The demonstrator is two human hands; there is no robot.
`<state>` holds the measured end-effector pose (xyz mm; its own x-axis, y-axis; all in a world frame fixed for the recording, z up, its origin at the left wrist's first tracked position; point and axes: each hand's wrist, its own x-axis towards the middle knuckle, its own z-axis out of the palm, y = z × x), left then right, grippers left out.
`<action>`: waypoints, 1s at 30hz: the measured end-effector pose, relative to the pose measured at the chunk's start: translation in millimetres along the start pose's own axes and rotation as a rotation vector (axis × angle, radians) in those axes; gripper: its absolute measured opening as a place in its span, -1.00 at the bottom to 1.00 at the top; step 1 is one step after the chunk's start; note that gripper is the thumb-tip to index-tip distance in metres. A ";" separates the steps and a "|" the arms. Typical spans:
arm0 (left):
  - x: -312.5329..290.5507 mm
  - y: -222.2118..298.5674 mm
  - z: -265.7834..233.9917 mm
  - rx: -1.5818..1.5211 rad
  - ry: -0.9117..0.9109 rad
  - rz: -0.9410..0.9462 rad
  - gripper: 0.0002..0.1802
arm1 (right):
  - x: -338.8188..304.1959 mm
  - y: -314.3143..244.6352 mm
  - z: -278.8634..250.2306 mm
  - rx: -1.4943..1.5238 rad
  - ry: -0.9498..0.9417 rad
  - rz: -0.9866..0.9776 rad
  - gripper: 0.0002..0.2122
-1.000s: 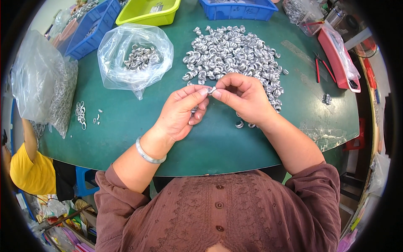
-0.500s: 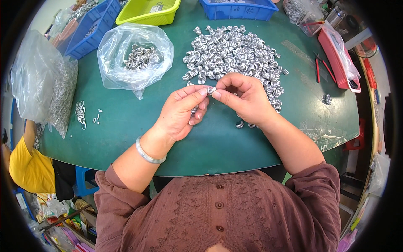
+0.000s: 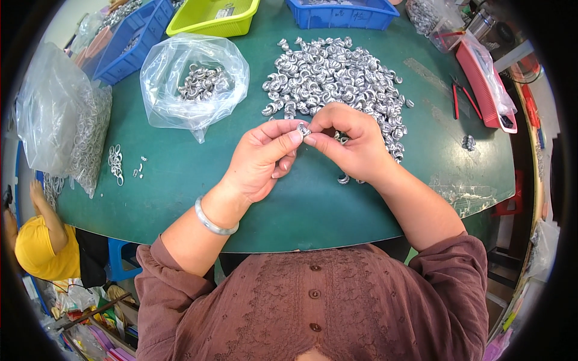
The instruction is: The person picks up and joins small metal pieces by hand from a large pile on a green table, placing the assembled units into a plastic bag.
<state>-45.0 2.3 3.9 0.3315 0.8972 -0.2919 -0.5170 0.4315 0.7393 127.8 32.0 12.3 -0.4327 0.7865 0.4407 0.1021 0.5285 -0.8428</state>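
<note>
Above the near part of the table, my left hand (image 3: 260,155) and my right hand (image 3: 350,139) meet fingertip to fingertip. Both pinch one small silver, curved, ring-like metal piece (image 3: 303,129) between thumbs and forefingers. The remaining fingers of each hand are curled, and whether the left palm holds more pieces is hidden. Right behind my hands lies a large heap of similar silver pieces (image 3: 337,75), a few of them loose by my right wrist. To the left of the heap, an open clear plastic bag (image 3: 158,102) has several silver pieces (image 3: 205,83) inside.
A full clear bag (image 3: 90,135) of rings stands at left, with loose rings (image 3: 115,162) beside it. Blue trays (image 3: 343,19) and a green basket (image 3: 211,25) line the back. Red-handled pliers (image 3: 460,99) lie near a pink basket (image 3: 478,84). A person in yellow (image 3: 48,246) sits at left.
The metal piece between my fingertips has turned and shows more of its curve. My hands have barely shifted. The person at left has leaned lower, with an arm raised to the table edge.
</note>
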 end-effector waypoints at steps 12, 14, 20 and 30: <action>-2.6 2.2 5.6 0.246 -0.025 0.121 -0.84 | 7.1 -0.3 -12.8 -0.075 -0.038 -0.056 -0.96; -2.4 1.8 5.7 0.237 -0.026 0.116 -0.85 | 7.9 -1.4 -13.3 -0.088 -0.061 -0.076 -0.95; -1.9 0.1 5.4 0.234 -0.021 0.109 -0.87 | 6.2 0.0 -12.2 -0.094 -0.089 -0.077 -0.94; -1.8 -1.5 5.1 0.261 -0.028 0.141 -0.86 | 5.8 -0.7 -11.6 -0.109 -0.094 -0.076 -0.95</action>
<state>-40.7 -0.4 6.4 0.2946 0.9419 -0.1611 -0.3399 0.2608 0.9036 135.6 39.9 19.0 -0.5245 0.7120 0.4668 0.1605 0.6211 -0.7671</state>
